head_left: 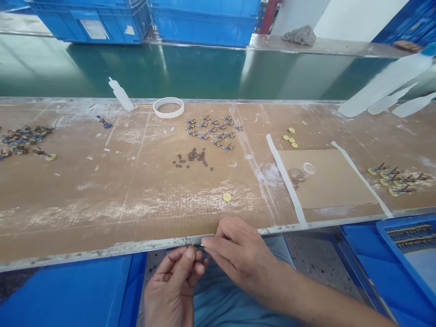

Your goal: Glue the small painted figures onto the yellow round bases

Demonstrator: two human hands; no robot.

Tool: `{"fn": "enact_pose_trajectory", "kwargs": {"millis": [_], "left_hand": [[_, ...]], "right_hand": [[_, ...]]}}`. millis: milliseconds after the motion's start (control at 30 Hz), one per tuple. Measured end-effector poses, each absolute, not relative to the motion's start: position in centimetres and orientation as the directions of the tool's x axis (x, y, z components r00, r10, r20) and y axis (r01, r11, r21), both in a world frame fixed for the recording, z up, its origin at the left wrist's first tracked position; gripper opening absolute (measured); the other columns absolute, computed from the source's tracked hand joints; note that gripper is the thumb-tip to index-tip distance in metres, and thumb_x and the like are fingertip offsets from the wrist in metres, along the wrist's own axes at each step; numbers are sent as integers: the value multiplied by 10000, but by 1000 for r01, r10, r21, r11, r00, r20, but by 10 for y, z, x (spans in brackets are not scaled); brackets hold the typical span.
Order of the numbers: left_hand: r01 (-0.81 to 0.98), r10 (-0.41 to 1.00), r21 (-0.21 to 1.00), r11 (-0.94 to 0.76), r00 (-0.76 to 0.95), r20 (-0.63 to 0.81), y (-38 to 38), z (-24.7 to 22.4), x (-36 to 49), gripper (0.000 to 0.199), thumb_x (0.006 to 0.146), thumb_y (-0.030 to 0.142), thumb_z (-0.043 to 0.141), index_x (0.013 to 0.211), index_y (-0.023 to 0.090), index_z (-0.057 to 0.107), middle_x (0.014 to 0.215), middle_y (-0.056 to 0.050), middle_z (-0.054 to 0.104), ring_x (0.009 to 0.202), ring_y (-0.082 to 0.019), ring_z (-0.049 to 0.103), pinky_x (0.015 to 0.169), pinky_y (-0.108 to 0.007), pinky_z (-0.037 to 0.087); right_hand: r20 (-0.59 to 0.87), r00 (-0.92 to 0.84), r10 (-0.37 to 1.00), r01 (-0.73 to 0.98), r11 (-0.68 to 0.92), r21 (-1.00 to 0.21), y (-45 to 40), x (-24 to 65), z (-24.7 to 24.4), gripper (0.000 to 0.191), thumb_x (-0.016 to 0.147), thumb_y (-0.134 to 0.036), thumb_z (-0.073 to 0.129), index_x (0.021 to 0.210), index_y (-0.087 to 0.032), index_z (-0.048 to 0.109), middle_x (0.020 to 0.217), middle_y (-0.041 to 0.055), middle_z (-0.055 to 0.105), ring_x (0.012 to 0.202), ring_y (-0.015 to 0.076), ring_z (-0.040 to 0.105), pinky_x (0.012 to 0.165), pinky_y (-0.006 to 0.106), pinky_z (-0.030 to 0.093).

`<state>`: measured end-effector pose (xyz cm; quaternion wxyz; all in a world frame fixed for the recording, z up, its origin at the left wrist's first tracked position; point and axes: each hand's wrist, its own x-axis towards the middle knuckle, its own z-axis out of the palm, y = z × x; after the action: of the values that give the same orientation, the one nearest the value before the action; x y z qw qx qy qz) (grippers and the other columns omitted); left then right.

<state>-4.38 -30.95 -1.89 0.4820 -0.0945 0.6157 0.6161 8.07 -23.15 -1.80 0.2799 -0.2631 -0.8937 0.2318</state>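
Note:
At the table's front edge my left hand (175, 281) pinches a tiny thing between thumb and fingers; mostly hidden, it shows only small dark and yellowish bits. My right hand (238, 256) is just to the right, thumb and fingertips closed together, with a small pale tip at them that is too small to name. Beyond the hands lies a round yellow disc (227, 197). Farther back are a pile of small brown rings (196, 155) and rows of small painted soldier figurines (211, 130) in blue, lying on the cardboard.
At the back stand a white squeeze bottle (121, 94) and a tape roll (168, 108). More figurines lie left (25, 138) and, on yellow bases, right (397, 178). Yellow discs (292, 140) lie near a taped cardboard sheet (340, 181). Blue crates (204, 22) line the back; a blue bin (78, 290) is below left.

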Motion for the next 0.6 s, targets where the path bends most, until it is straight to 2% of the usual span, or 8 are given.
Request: {"fn": "enact_pose_trajectory", "kwargs": {"millis": [133,333,467,600], "left_hand": [[-717,463,665,211,-525,-714,-307,-18,-43,457,322,255,969,643,83,694,685,-98,683,588,-148,633,570,-210,572],[-738,442,640,215,-511,-737,-308,-16,-43,513,264,256,979,665,99,701,697,-114,696,585,-157,645,597,-234,588],[-730,434,644,228,-516,-739,-309,-22,-43,510,247,273,980,638,117,693,650,-96,689,541,-142,631,649,-278,604],[-696,475,681,227,-531,-702,-311,-32,-44,485,280,298,979,640,138,697,666,-95,706,616,-167,672,637,-228,585]], "right_hand": [[336,-738,585,386,775,-501,-233,80,-16,270,908,-86,511,647,-120,571,678,3,439,643,107,369,566,259,280],[320,-747,583,401,779,-482,-233,77,-17,253,900,-93,498,654,-133,541,686,0,422,633,113,352,559,272,273],[336,-689,642,398,723,-565,-228,78,-21,208,924,-113,499,753,-126,618,719,19,473,658,123,421,589,266,341],[369,-620,693,301,644,-703,-223,82,-19,170,951,-133,496,875,-123,648,765,36,550,718,130,511,664,264,415]]}}
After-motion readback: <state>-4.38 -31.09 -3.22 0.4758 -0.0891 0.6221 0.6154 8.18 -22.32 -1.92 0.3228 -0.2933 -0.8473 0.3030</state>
